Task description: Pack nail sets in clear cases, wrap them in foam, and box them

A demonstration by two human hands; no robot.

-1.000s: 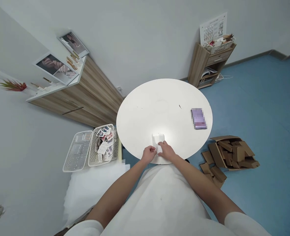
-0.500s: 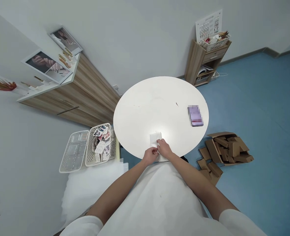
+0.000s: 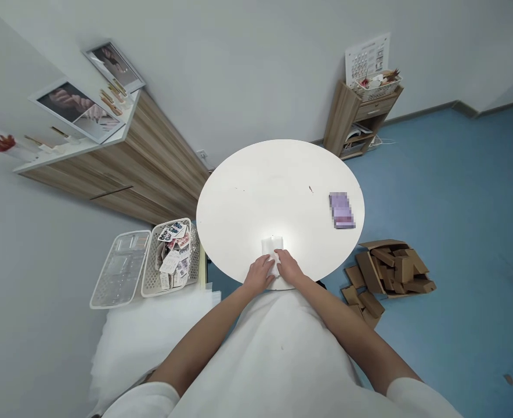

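White bench (image 3: pixel 239 220) beneath, left hand (image 3: pixel 257 274) and right hand (image 3: pixel 288 267) rest with fingers outstretched on a white packet (image 3: pixel 272 244); purple item (image 3: pixel 342 210) ahead of them, rightward

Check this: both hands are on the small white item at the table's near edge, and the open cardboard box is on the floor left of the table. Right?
Wrong side: the head view shows the open cardboard box right of the table. Both hands, left and right, are on the small white item, as stated.
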